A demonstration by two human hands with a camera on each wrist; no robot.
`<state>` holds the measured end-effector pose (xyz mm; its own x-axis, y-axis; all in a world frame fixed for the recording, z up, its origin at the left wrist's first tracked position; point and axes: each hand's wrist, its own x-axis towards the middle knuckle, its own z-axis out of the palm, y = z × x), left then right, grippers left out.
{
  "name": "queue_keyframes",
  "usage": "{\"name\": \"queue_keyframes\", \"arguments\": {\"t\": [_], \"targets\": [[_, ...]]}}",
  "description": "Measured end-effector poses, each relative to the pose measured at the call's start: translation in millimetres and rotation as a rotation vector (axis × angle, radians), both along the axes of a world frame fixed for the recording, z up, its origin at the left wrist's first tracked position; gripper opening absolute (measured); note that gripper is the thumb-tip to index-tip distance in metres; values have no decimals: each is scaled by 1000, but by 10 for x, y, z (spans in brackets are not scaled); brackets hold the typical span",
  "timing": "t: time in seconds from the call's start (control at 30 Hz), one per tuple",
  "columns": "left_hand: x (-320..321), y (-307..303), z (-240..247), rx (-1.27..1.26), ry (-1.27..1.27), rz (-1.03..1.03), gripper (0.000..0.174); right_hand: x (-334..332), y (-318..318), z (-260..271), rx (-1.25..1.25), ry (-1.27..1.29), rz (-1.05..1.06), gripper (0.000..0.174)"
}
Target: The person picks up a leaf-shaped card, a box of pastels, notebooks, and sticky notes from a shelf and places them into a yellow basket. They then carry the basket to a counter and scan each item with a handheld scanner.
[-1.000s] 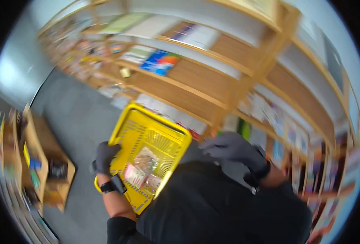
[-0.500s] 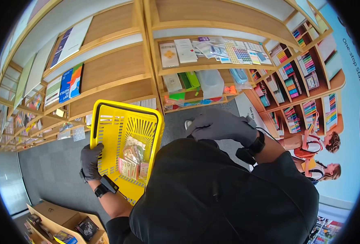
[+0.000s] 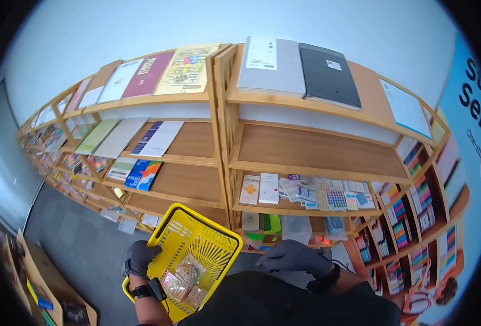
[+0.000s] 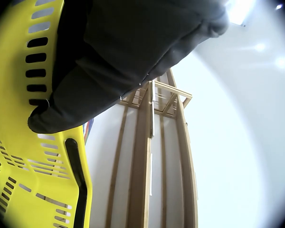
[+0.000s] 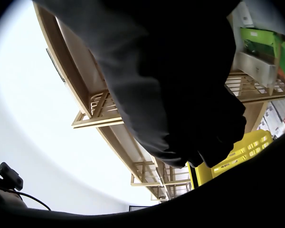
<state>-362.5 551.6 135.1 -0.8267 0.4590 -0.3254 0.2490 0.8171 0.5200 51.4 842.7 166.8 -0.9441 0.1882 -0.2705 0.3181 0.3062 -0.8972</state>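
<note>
My gloved left hand [image 3: 141,258] grips the left rim of a yellow basket [image 3: 167,216], which is tilted in front of my body. Several small clear packets [image 3: 182,278] lie in the basket. In the left wrist view the gloved hand [image 4: 118,57] has its thumb over the slotted wall of the basket [image 4: 19,128]. My gloved right hand [image 3: 297,257] hovers right of the basket, holding nothing, its fingers loosely bent. From the right wrist, that hand [image 5: 166,95] looks dark, with part of the basket [image 5: 242,149] beyond its fingertips.
Wooden shelves [image 3: 316,174] run across the front, bearing a grey album [image 3: 271,68], a black album [image 3: 330,76], a blue pastel box [image 3: 142,175] and sticker sheets [image 3: 335,198]. A low wooden unit [image 3: 53,280] stands at lower left. A printed bookcase panel [image 3: 409,239] is at right.
The head view has swung round and lifted, bringing the upper shelves into sight. The left hand keeps its grip on the basket. The right hand stays by the body, holding nothing.
</note>
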Motion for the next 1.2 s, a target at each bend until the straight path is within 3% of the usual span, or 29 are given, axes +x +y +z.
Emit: {"name": "queue_keyframes", "arguments": {"t": [0.17,0.33,0.4,0.6,0.73,0.87,1.2], "targets": [[513,-189,273,-196,106,113,44,-6,242,-297,-66,37,145,28],[850,-579,139,-132,38,284,43,-13,438,-350,-149,75,243,27],[900,-784,40,-248,115,212,43,-52,404,-501,-261,65,254,26],[1142,-1199,-20,-35,120,317,40,-302,256,-450,-291,18,353,24],[1214,-1219,56,-81,10,396,42,-236,30,-493,-314,37,306,22],[1004,-1261,296,-138,16,397,45,-515,-167,-336,-171,95,278,21],[-98,-2494,79,-77,-24,375,47,-1463,-1530,46,-79,71,266,21]]}}
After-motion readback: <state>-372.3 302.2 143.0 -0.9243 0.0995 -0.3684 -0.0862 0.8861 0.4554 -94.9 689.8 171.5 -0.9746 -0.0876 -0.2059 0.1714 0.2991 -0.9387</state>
